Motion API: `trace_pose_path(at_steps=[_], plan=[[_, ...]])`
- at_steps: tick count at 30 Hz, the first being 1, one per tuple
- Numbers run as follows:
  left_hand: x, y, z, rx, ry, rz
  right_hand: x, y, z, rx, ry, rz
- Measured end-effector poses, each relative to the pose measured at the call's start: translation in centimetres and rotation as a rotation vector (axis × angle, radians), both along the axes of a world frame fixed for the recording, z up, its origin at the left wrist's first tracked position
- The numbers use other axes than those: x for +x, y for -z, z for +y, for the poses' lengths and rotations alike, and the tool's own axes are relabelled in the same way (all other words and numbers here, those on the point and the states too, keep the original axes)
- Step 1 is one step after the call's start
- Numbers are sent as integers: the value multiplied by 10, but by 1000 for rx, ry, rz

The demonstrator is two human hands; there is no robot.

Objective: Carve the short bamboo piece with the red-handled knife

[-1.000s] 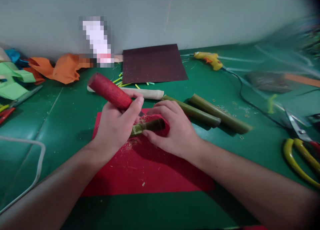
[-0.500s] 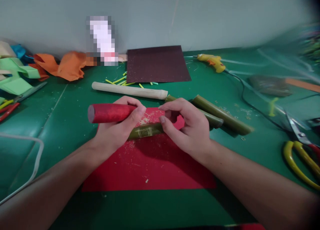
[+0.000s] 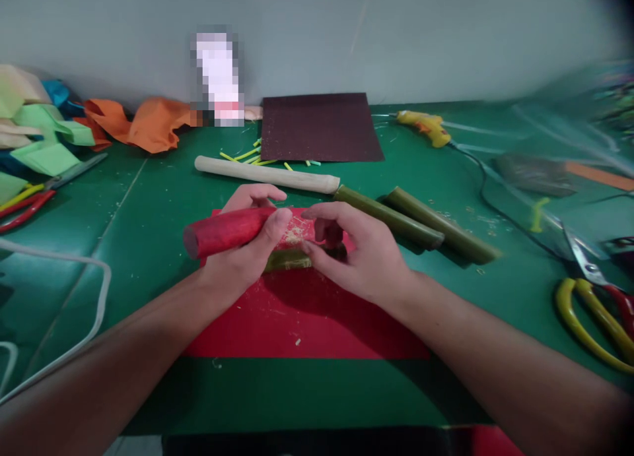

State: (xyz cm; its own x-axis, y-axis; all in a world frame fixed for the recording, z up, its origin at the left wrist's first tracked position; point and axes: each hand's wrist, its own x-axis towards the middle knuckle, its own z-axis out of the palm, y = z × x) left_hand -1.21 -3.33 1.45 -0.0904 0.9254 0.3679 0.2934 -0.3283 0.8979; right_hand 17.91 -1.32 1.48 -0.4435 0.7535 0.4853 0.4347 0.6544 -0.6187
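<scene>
My left hand [image 3: 242,245] is closed round a thick red wooden handle [image 3: 218,235], whose blunt end points left; any tool tip is hidden. Under both hands lies a green bamboo piece [image 3: 284,260] with a pale scratched outline on it. My right hand [image 3: 364,248] hovers at the bamboo's right part. Its thumb and forefinger are curved and apart, with no object visible between them; whether they touch the bamboo I cannot tell. Beneath is a red sheet [image 3: 307,324] scattered with pale shavings [image 3: 296,231].
Behind my hands lie a peeled bamboo stick [image 3: 267,174] and two green bamboo pieces [image 3: 391,215] [image 3: 446,228]. A dark brown sheet [image 3: 321,129] and a yellow glue gun [image 3: 423,126] are farther back. Scissors [image 3: 589,291] rest right, more scissors [image 3: 30,202] left, beside crumpled orange paper [image 3: 153,126].
The red handle's blunt end has tipped downward. The scratched outline on the bamboo now shows less of itself, near my right thumb. The whole view has shifted slightly.
</scene>
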Motion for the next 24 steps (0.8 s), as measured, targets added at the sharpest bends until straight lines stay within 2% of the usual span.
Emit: trace_pose_path(at_steps=[5, 10, 15, 20, 24], plan=[[5, -1, -8, 42, 48, 46, -12, 0, -10, -48, 2, -86], [10, 0, -10, 59, 19, 30, -20, -2, -18, -16, 81, 5], [10, 4, -12, 31, 14, 44, -24, -1, -23, 10, 54, 24], [11, 12, -13, -16, 103, 99, -21, 5, -20, 20, -17, 11], [9, 18, -10, 3, 160, 88, -20, 13, -12, -31, 7, 128]])
